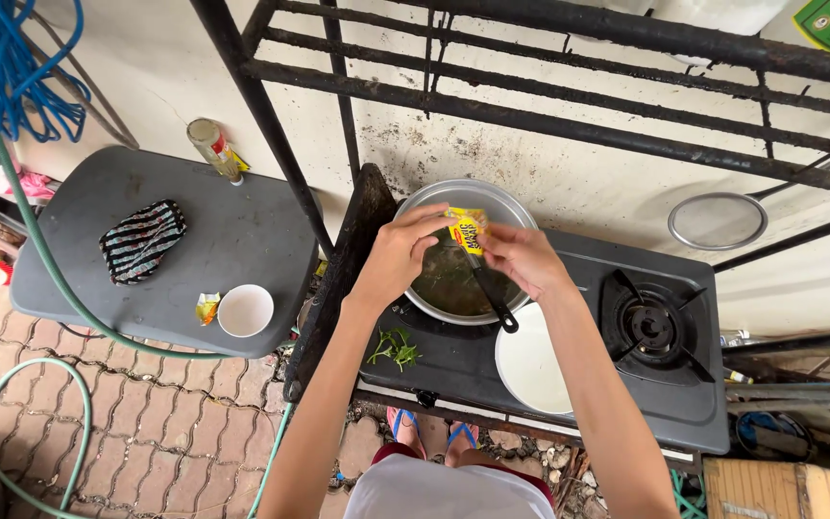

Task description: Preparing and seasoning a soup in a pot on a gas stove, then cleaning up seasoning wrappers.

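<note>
Both arms reach out over the stove (578, 288). The left hand (398, 255) and the right hand (523, 258) pinch a small yellow packet (468, 230) between their fingertips, right above the metal pot (463, 252) of dark soup. A black ladle (488, 290) leans in the pot. 1 white plate (530, 365) and some green leaves (396, 348) lie close by. A white cup (245, 310) sits on the grey table (242, 231).

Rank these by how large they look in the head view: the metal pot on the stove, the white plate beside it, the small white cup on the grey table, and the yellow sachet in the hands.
1. Metal pot
2. White plate, partly hidden by the arm, so its lead over the cup is a minimum
3. White cup
4. Yellow sachet
</note>
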